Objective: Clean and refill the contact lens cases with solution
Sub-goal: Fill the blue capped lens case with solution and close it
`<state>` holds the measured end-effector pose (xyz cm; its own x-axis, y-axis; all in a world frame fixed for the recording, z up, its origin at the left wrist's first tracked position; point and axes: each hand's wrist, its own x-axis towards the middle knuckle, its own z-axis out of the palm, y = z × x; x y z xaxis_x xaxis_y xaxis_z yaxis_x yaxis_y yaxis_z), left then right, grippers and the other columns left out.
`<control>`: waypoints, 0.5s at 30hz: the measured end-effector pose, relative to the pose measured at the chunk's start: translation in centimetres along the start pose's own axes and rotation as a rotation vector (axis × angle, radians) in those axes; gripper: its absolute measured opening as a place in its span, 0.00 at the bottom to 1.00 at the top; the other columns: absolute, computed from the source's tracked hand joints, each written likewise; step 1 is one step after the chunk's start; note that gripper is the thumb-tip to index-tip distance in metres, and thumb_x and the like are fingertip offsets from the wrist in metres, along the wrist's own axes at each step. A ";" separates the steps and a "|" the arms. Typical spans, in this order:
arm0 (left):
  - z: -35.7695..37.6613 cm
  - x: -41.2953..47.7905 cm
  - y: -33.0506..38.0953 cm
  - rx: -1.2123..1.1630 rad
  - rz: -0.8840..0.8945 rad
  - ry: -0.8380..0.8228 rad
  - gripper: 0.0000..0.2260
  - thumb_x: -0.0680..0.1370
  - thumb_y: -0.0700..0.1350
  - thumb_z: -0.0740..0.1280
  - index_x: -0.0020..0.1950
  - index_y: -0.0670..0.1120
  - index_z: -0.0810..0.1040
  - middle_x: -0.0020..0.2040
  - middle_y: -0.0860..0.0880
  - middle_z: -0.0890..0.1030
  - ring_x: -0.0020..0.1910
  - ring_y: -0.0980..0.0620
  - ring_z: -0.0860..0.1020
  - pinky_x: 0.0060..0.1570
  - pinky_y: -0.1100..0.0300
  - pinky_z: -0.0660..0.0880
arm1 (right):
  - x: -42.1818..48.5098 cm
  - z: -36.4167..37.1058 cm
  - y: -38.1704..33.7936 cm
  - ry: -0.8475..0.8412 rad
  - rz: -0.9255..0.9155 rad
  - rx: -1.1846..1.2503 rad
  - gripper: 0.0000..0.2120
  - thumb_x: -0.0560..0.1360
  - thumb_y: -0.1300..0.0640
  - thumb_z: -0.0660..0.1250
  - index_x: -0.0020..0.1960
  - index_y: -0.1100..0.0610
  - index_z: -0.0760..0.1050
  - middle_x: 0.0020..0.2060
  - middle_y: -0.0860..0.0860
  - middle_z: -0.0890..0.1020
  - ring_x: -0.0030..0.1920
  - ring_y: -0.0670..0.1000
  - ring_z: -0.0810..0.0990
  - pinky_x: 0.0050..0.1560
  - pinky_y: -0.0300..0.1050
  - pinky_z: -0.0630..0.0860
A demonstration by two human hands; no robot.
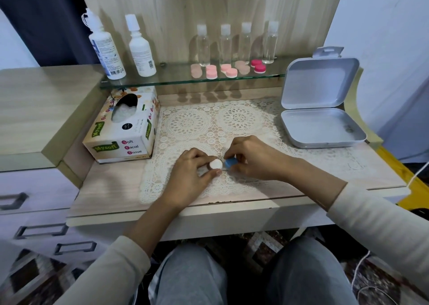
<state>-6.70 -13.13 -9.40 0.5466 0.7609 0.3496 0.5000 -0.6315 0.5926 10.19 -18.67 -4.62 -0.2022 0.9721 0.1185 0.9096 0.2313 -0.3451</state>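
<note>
centre frame: left hand [197, 168] is pinching the white cap [216, 164], right hand [251, 158] pinching the blue cap [230, 163]; probably best bracing one while twisting the other.

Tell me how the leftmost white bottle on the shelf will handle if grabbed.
The leftmost white bottle is tall and narrow, so it probably tips if pushed high. Smooth plastic likely slides on the glass shelf. It could knock the neighbouring white bottle.
</note>
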 end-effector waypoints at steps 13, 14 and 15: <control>0.1 -0.2 0.1 0.012 0.054 0.037 0.15 0.70 0.46 0.73 0.54 0.42 0.82 0.42 0.50 0.75 0.45 0.53 0.72 0.45 0.68 0.62 | 0.7 -0.1 -0.7 -0.057 0.024 -0.187 0.13 0.72 0.52 0.68 0.45 0.63 0.78 0.40 0.54 0.76 0.40 0.54 0.74 0.39 0.45 0.70; 0.1 -0.2 0.0 0.018 0.056 0.035 0.15 0.70 0.46 0.73 0.54 0.42 0.82 0.43 0.49 0.76 0.45 0.52 0.73 0.44 0.68 0.62 | 0.7 0.0 -0.6 -0.057 0.059 -0.226 0.16 0.72 0.48 0.68 0.43 0.63 0.76 0.38 0.55 0.76 0.40 0.54 0.74 0.37 0.45 0.69; 0.1 -0.3 0.0 0.024 0.058 0.032 0.15 0.70 0.46 0.73 0.54 0.42 0.82 0.43 0.48 0.76 0.46 0.51 0.73 0.45 0.67 0.62 | 0.7 -0.1 -0.6 -0.055 0.081 -0.248 0.18 0.71 0.45 0.69 0.41 0.62 0.75 0.37 0.54 0.76 0.38 0.54 0.73 0.35 0.45 0.67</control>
<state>-6.78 -13.33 -9.58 0.5532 0.7274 0.4061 0.4843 -0.6774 0.5536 9.49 -18.11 -4.25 -0.1380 0.9893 0.0470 0.9835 0.1425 -0.1116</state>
